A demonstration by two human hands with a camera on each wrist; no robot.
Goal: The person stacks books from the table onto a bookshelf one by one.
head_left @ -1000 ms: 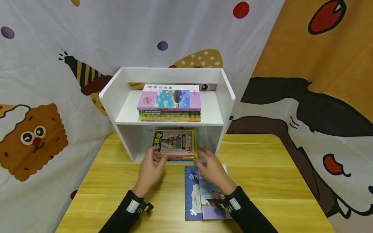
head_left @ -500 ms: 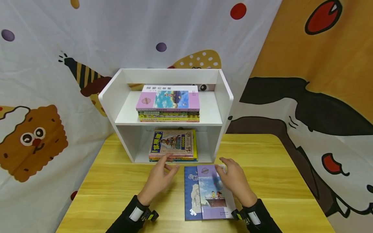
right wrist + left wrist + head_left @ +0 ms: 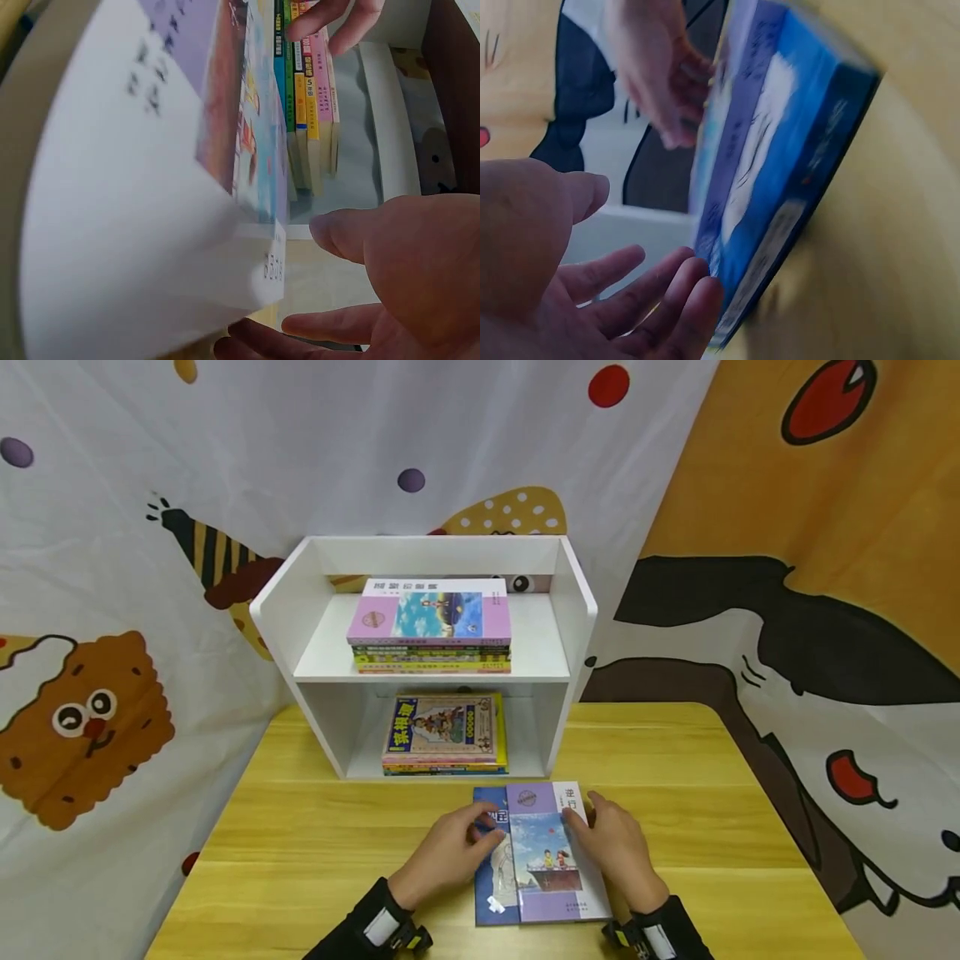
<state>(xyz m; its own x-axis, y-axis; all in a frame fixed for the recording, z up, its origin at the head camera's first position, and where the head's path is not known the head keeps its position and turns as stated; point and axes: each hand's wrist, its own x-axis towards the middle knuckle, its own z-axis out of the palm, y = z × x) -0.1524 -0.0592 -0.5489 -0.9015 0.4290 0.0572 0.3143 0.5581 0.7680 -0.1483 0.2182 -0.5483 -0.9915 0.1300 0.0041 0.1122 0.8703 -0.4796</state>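
A purple-and-white picture-cover book (image 3: 551, 885) lies partly over a blue book (image 3: 491, 868) on the table in front of the shelf. My left hand (image 3: 448, 853) is at the blue book's left side, its loosely bent fingers overlapping the cover in the head view. Seen from the left wrist, its fingertips (image 3: 697, 281) are right at the spines. My right hand (image 3: 617, 847) is along the right edge of the purple book, thumb over the cover. The right wrist view shows its thumb and fingers spread apart, holding nothing.
Behind the hands stands a white two-tier shelf (image 3: 561, 727). Its upper level bears a stack of books topped by a pink one (image 3: 375, 631); its lower level bears another stack (image 3: 446, 731). A printed cloth (image 3: 480, 435) hangs behind the wooden table (image 3: 720, 827).
Both hands have left the stack in the lower shelf and come down toward the two table books. The left hand has moved right to the blue book; the lower stack stays on the shelf.
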